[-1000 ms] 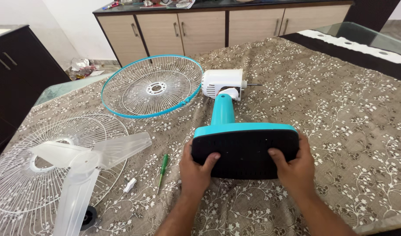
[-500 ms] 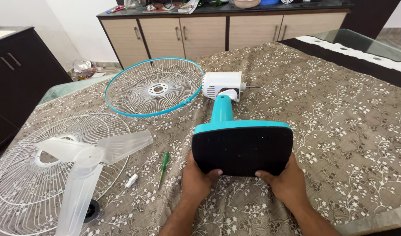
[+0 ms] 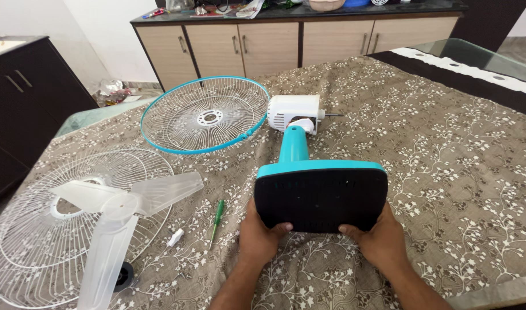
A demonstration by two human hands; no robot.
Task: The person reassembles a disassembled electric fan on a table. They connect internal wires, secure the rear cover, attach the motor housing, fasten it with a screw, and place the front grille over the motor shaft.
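A table fan body lies on its side on the patterned cloth. Its black-bottomed teal base [image 3: 321, 198] faces me, the teal neck [image 3: 293, 143] runs away to the white motor housing [image 3: 293, 112] with a bare metal shaft. My left hand [image 3: 259, 236] grips the base's lower left corner. At the lower right corner, my right hand [image 3: 378, 241] holds the same base. A green screwdriver [image 3: 217, 217] and a small white plastic piece [image 3: 174, 236] lie just left of my left hand.
A teal-rimmed wire grille [image 3: 205, 115] lies beyond, left of the motor. A second white grille [image 3: 39, 229] at the left carries a translucent fan blade [image 3: 117, 215] and a black knob [image 3: 122, 276]. Cabinets [image 3: 274, 40] stand behind; a glass tabletop [image 3: 475, 54] at far right.
Both hands slid from the sides of the base down to its lower corners. The fan body stays almost where it was; the camera view shifted slightly.
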